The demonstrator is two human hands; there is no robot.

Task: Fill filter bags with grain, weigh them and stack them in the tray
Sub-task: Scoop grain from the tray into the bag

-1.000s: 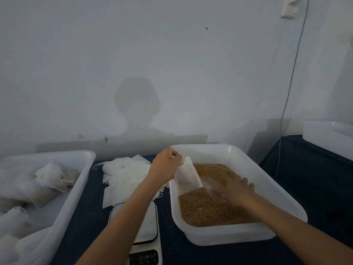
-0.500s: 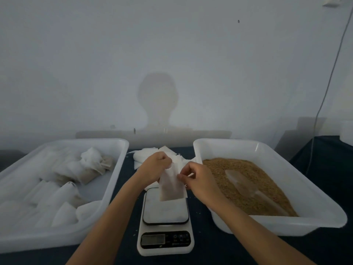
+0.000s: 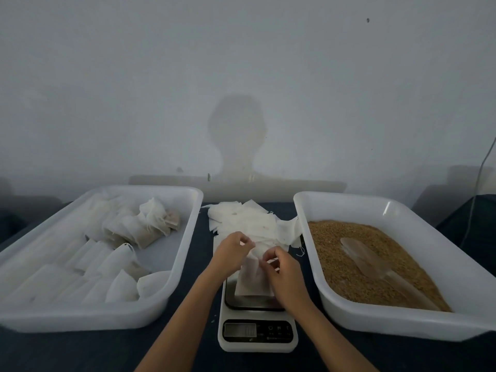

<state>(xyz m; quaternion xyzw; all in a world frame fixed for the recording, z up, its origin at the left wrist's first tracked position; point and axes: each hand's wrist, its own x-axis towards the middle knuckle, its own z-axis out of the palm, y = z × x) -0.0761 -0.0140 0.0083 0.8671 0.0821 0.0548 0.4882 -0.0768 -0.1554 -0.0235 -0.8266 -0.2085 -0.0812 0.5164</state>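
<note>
A white filter bag [image 3: 251,280] stands on the platform of a small kitchen scale [image 3: 257,328] at the centre. My left hand [image 3: 232,252] pinches the bag's top from the left, and my right hand [image 3: 284,272] pinches it from the right. On the right a white tub [image 3: 402,320] holds brown grain [image 3: 346,267] with a clear scoop [image 3: 375,267] lying in it. The white tray [image 3: 88,315] on the left holds several filled bags [image 3: 128,232].
A loose pile of empty filter bags [image 3: 249,221] lies behind the scale, between the two containers. The table has a dark cloth [image 3: 196,345]. A plain wall stands behind, and a cable [image 3: 480,173] hangs at the far right.
My right hand left the scoop in the grain and came to the bag. Both hands carried the bag from over the tub to the scale and set it down there.
</note>
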